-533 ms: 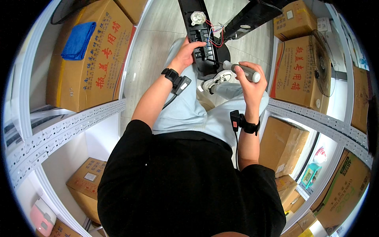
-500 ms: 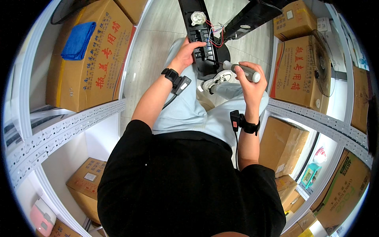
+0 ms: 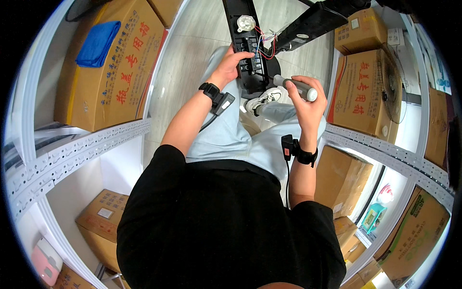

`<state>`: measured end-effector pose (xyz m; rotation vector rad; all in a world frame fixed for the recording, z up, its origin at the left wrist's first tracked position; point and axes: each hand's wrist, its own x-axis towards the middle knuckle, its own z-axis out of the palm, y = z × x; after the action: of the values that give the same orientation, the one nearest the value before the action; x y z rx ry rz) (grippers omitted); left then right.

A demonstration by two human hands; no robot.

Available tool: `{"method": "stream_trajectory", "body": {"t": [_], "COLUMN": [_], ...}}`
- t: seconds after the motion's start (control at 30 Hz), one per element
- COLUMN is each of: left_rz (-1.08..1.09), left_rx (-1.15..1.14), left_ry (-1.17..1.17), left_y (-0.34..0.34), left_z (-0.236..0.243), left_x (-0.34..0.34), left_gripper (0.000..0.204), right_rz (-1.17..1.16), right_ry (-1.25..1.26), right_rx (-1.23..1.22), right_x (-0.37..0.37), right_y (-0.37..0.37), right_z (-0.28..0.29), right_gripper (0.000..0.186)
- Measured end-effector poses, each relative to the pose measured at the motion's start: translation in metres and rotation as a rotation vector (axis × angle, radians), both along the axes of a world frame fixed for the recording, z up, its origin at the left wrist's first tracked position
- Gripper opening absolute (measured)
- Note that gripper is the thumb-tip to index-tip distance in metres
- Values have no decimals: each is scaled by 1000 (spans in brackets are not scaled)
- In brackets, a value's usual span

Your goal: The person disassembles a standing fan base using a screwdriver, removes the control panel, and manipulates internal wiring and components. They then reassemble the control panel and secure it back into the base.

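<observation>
My left hand [image 3: 232,64] rests on a long black panel [image 3: 251,58] that lies across my knees, its fingers on the row of buttons beside loose red and white wires [image 3: 266,39]. My right hand [image 3: 305,98] is closed around the grey handle of a screwdriver [image 3: 294,86], whose tip points at the panel's lower right edge. A round white part [image 3: 246,22] sits at the panel's far end. Both wrists wear black bands with small devices and cables.
White metal shelving [image 3: 77,151] flanks me on both sides. Large cardboard boxes [image 3: 110,62] sit on the left shelf, one topped by a blue cloth [image 3: 97,43]. More boxes [image 3: 361,91] and a round fan grille [image 3: 391,86] stand at right. A black bar [image 3: 313,24] lies ahead.
My right hand with the screwdriver has shifted slightly and the tool now angles toward the panel. My left hand stays on the panel.
</observation>
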<state>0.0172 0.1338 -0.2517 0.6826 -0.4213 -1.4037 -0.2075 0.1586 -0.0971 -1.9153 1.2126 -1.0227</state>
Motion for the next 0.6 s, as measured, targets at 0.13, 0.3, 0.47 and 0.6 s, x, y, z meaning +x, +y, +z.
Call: {"method": "stream_trajectory", "body": {"t": [0.13, 0.3, 0.47, 0.6], "left_rz": [8, -18, -3, -4], "left_rx": [19, 5, -16, -30], "left_ry": [18, 33, 32, 11], "left_y": [1, 0, 1, 1], "left_z": [1, 0, 0, 2], "left_x": [-1, 1, 0, -1], "left_gripper": [39, 37, 36, 37], "right_rz": [1, 2, 28, 131], "right_ry": [-40, -31, -11, 102], "right_rx": [8, 10, 34, -37], "right_x": [-1, 0, 2, 6], "right_y": [0, 0, -2, -4], "right_z": [-3, -6, -1, 14], "right_gripper": [21, 22, 24, 28]}}
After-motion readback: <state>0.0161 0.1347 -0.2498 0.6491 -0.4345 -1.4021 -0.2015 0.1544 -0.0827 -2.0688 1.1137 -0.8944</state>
